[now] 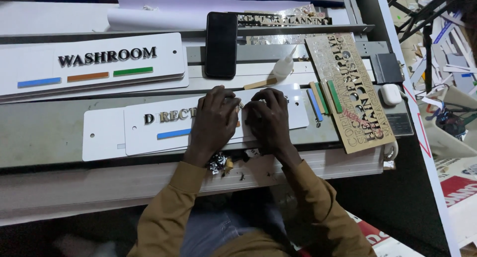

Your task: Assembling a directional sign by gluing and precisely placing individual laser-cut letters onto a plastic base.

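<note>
Both hands rest on a white sign plate [149, 132] that lies on a grey metal bench [44, 132]. The plate carries raised metallic letters and a blue strip [174, 133]. My left hand [213, 120] and my right hand [268, 119] sit side by side, fingertips meeting over a small shiny piece, too small to identify, at the plate's upper middle. My hands hide the plate's middle. A second white plate lies under it.
A finished white sign [94, 63] with coloured strips lies at the back left. A black phone [221, 44], a glue bottle [284, 67], loose coloured strips [325, 98], a tan cut-out letter sheet [355, 95], a white earbud case [391, 94] and scraps [221, 163] surround my hands.
</note>
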